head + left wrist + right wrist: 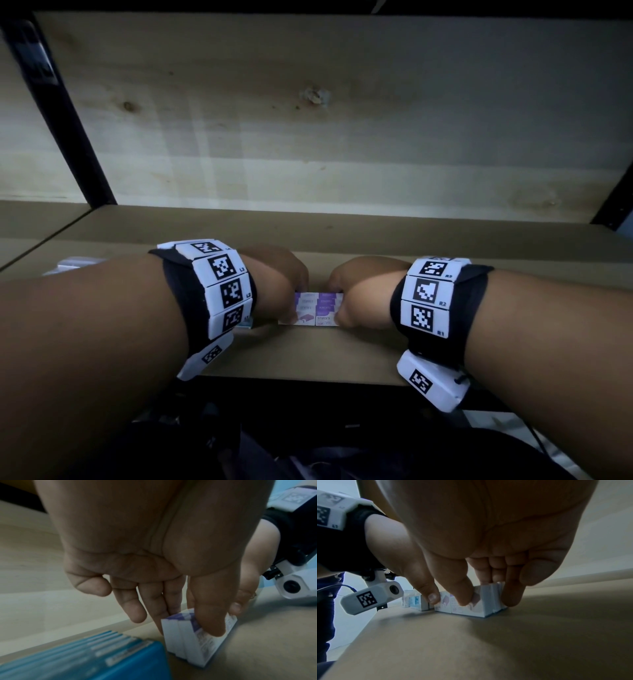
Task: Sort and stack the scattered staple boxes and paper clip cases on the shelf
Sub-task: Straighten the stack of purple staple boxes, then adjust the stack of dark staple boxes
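Observation:
Several white and purple staple boxes stand packed together as one block on the brown shelf board. My left hand grips the block's left end, and in the left wrist view my thumb presses its front face while the fingers reach behind the staple boxes. My right hand grips the right end. The right wrist view shows its thumb on the front of the staple boxes and fingers behind them. The block rests on the board.
A stack of blue boxes lies just left of the block; the blue boxes also show beyond it, with a clear case further left. A wooden back panel and a black upright bound the shelf.

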